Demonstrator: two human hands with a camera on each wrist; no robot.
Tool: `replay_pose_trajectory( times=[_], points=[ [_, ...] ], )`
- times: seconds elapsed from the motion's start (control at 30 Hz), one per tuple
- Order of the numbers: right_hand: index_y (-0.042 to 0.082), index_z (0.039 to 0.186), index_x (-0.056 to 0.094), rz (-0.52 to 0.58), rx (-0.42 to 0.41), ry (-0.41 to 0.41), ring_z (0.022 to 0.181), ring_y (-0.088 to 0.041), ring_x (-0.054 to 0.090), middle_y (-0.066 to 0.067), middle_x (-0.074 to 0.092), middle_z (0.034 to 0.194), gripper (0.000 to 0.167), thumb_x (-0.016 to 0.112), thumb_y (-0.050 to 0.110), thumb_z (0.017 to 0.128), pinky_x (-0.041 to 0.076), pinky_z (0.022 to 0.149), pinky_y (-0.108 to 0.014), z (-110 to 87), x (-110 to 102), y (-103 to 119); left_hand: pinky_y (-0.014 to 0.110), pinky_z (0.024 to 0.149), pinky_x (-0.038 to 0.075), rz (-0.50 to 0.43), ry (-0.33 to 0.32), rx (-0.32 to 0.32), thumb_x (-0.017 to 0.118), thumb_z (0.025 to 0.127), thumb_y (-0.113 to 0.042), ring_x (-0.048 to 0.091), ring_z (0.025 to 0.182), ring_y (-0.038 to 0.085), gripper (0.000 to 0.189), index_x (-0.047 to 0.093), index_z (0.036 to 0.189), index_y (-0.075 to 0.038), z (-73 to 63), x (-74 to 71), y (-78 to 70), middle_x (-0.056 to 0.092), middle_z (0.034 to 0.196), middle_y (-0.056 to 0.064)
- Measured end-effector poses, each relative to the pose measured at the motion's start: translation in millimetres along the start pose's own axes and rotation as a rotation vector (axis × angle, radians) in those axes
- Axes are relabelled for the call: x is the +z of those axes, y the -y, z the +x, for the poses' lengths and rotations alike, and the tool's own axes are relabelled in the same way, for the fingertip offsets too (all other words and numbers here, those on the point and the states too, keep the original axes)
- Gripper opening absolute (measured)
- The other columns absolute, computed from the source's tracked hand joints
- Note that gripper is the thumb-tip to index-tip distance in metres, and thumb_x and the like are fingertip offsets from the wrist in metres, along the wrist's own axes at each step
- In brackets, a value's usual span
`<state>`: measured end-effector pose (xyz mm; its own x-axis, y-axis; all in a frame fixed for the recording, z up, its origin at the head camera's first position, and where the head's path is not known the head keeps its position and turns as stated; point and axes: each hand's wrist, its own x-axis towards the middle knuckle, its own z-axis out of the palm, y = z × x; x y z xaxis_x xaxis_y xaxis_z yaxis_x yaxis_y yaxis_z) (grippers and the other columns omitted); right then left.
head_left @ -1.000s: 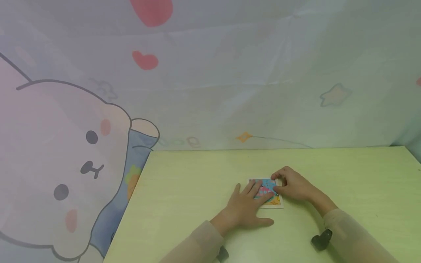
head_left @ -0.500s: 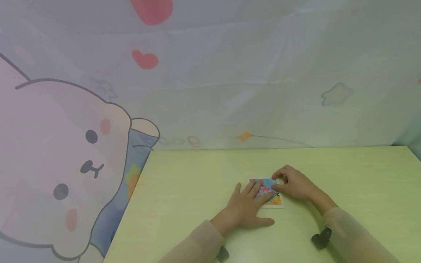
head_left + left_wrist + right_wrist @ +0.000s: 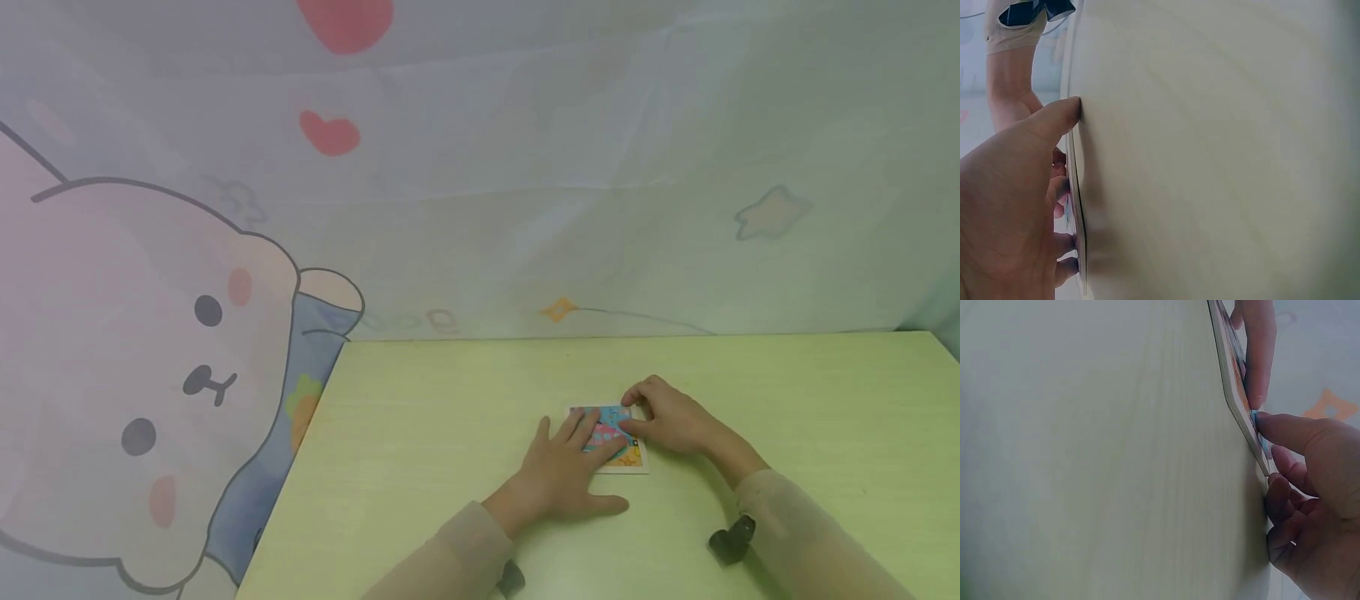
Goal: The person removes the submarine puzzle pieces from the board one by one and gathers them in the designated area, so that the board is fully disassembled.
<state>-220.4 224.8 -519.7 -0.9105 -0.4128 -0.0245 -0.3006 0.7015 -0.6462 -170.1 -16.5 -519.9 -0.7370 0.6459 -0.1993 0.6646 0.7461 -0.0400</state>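
Note:
A small square picture puzzle [image 3: 628, 459] with a pale border lies flat on the table, printed in blue, pink and orange. My left hand [image 3: 558, 479] rests over its left part with fingers spread and straight, the thumb out on the tabletop. At the upper right corner, my right hand [image 3: 667, 421] has its thumb and bent forefinger on a light-blue puzzle piece [image 3: 1255, 417], pinching it. The other right fingers curl beside the board's edge in the right wrist view. The left fingers hide much of the picture. In the left wrist view the puzzle [image 3: 1079, 219] shows edge-on.
The yellow-green table [image 3: 420, 417] stretches around both hands, its back edge meeting a printed cloth backdrop [image 3: 487, 167]. A large cartoon bear [image 3: 150, 333] is printed on the cloth at left. Dark wrist devices [image 3: 732, 540] sit at both sleeves.
Both hands stay almost in place on the puzzle. The whole head view shifts by a few pixels; the right thumb and forefinger move only very slightly.

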Motion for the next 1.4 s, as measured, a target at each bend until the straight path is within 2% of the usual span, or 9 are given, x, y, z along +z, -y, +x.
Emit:
replay_pose_trajectory(
  times=[0.27,0.47,0.53,0.83,1.1,1.27,1.4],
  points=[
    [0.008,0.116,0.066,0.003,-0.022,-0.043,0.093,-0.02,0.054,-0.008,0.06,0.115,0.033,0.077,0.031,0.096,0.049,0.085,-0.043,-2.1,1.9,1.1,0.064,0.119,0.022,0.0,0.006,0.003,0.025,0.091,-0.088,0.004,0.159,0.027,0.085,0.011,0.165,-0.048,-0.9,-1.5,-0.4,0.006,0.174,0.006],
    [0.01,0.111,0.068,0.074,-0.008,-0.051,0.082,-0.017,0.053,-0.004,0.063,0.111,0.023,0.079,0.022,0.094,0.048,0.073,-0.033,-2.2,4.8,1.7,0.064,0.119,0.023,-0.001,0.006,-0.002,0.026,0.091,-0.089,0.005,0.159,0.026,0.085,0.011,0.165,-0.048,-0.9,-0.7,-1.1,0.005,0.174,0.005],
    [0.01,0.113,0.068,0.073,0.004,-0.055,0.081,-0.017,0.053,-0.003,0.064,0.11,0.026,0.08,0.022,0.093,0.048,0.071,-0.032,-2.8,4.9,2.1,0.064,0.119,0.023,-0.003,0.008,-0.001,0.026,0.091,-0.089,0.005,0.159,0.026,0.085,0.011,0.165,-0.048,-1.4,-0.9,-1.2,0.005,0.174,0.005],
    [0.009,0.115,0.07,0.045,0.026,-0.06,0.088,-0.019,0.053,-0.004,0.063,0.11,0.033,0.08,0.029,0.092,0.048,0.076,-0.037,-2.6,3.6,1.9,0.063,0.119,0.024,0.008,-0.002,-0.002,0.026,0.091,-0.089,0.006,0.159,0.026,0.085,0.012,0.165,-0.048,-3.0,-2.3,-1.8,0.006,0.174,0.004],
    [0.008,0.116,0.067,0.067,0.021,-0.067,0.081,-0.018,0.051,-0.004,0.061,0.109,0.035,0.08,0.029,0.092,0.046,0.07,-0.033,-2.7,4.6,-0.7,0.063,0.118,0.024,0.003,-0.011,0.001,0.026,0.091,-0.089,0.006,0.159,0.025,0.086,0.013,0.165,-0.048,-3.1,-1.9,-1.2,0.007,0.174,0.004],
    [0.009,0.116,0.066,0.101,0.037,-0.064,0.075,-0.018,0.053,-0.002,0.062,0.097,0.034,0.082,0.026,0.091,0.046,0.065,-0.031,-3.4,3.9,1.4,0.063,0.118,0.024,-0.002,-0.012,0.002,0.026,0.091,-0.089,0.006,0.159,0.025,0.085,0.013,0.165,-0.048,-3.7,-1.5,-0.4,0.007,0.174,0.004],
    [0.011,0.112,0.066,0.129,0.022,-0.068,0.071,-0.017,0.055,0.001,0.065,0.09,0.025,0.079,0.021,0.094,0.047,0.063,-0.03,-3.1,3.7,2.8,0.063,0.118,0.025,-0.007,-0.017,0.001,0.027,0.091,-0.089,0.007,0.159,0.025,0.085,0.014,0.164,-0.049,-4.4,-1.3,-0.1,0.007,0.174,0.003]
  ],
)
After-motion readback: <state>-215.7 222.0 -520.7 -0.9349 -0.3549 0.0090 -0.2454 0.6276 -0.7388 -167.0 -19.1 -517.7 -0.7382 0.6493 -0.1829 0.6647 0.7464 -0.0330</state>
